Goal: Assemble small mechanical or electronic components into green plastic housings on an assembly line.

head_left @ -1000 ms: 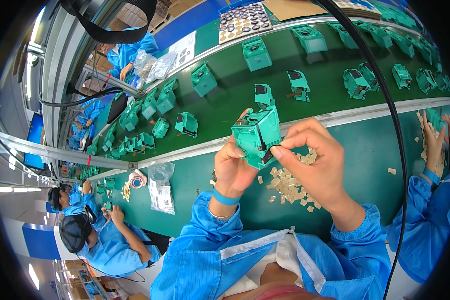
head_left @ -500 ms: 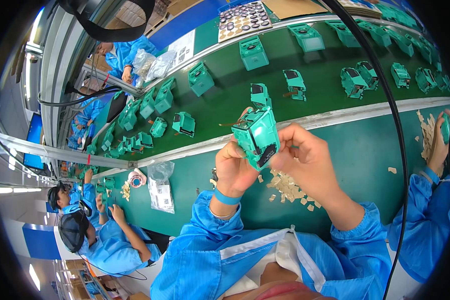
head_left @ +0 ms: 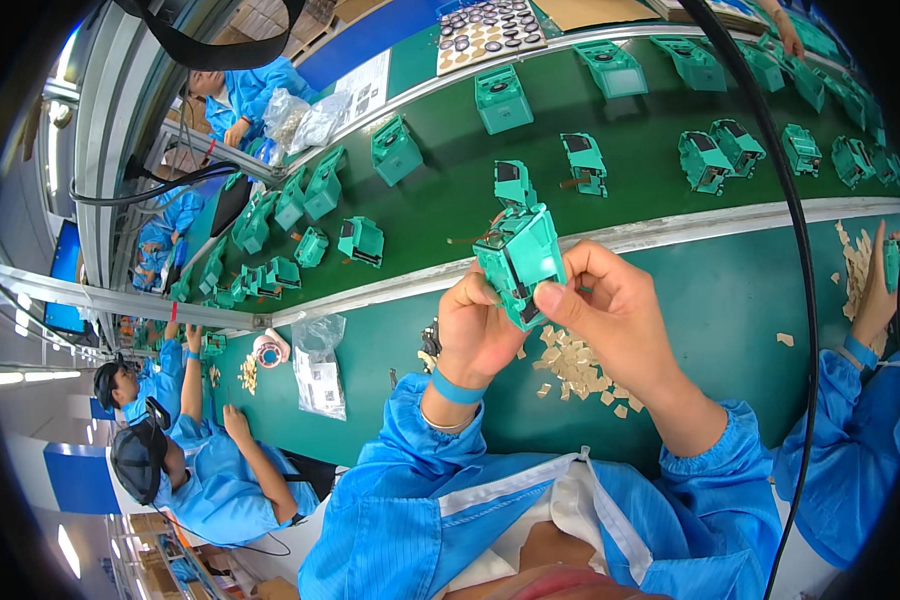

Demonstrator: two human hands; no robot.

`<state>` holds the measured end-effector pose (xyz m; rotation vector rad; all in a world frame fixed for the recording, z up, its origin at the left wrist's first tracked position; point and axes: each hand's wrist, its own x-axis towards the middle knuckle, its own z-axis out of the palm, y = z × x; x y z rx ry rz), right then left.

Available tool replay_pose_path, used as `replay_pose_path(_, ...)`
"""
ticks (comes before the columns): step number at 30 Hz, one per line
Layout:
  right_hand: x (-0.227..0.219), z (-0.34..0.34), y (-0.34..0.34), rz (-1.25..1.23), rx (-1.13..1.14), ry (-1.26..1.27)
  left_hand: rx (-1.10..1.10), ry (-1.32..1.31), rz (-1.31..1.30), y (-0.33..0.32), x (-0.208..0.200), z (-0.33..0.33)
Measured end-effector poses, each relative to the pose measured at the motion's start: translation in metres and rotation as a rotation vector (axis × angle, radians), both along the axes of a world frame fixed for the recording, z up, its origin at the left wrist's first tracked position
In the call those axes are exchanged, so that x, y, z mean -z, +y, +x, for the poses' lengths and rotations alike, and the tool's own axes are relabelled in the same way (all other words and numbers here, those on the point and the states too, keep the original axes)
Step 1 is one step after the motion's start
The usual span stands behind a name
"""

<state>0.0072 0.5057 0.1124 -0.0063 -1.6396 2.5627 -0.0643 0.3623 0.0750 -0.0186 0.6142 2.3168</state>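
Holding up a tilted green housing at the dial's hub, in front of the rail, with a thin brown tab poking out between 9 and 10 o'clock. Pinching it in the left hand, thumb against the side at 8 o'clock, fingers mostly hidden behind and below. Wearing a blue wristband just under that hand. Touching the housing's edge at 5 o'clock with the thumb of the right hand, index finger bent near the side at 3 o'clock. Cannot tell of any small piece caught between those fingertips.

From the housing, strewn over the table at 5 o'clock, partly behind the right hand: beige chips. Lying at 8 o'clock: a clear bag, with a tape roll just beside it.

Past the rail, running from 9 round to 2 o'clock: a green belt, bearing rows of more housings, the nearest at 12 o'clock. Farther along 12 o'clock: a disc board.

Hanging across 3 o'clock: a black cable. Beyond it, near scattered chips: a co-worker's hand on a green part. Seated at 8 o'clock: a co-worker in blue.
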Motion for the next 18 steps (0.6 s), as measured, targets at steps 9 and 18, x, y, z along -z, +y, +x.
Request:
replay_pose_path(9, -0.001, -0.002, 0.009, -0.029, -0.017, -0.043, 0.103, -0.013, 0.188, 0.000, 0.011, -0.006)
replay_pose_path(18, 0.006, -0.002, 0.009, -0.038, -0.003, 0.001, 0.080, 0.046, 0.058, 0.008, 0.010, -0.003)
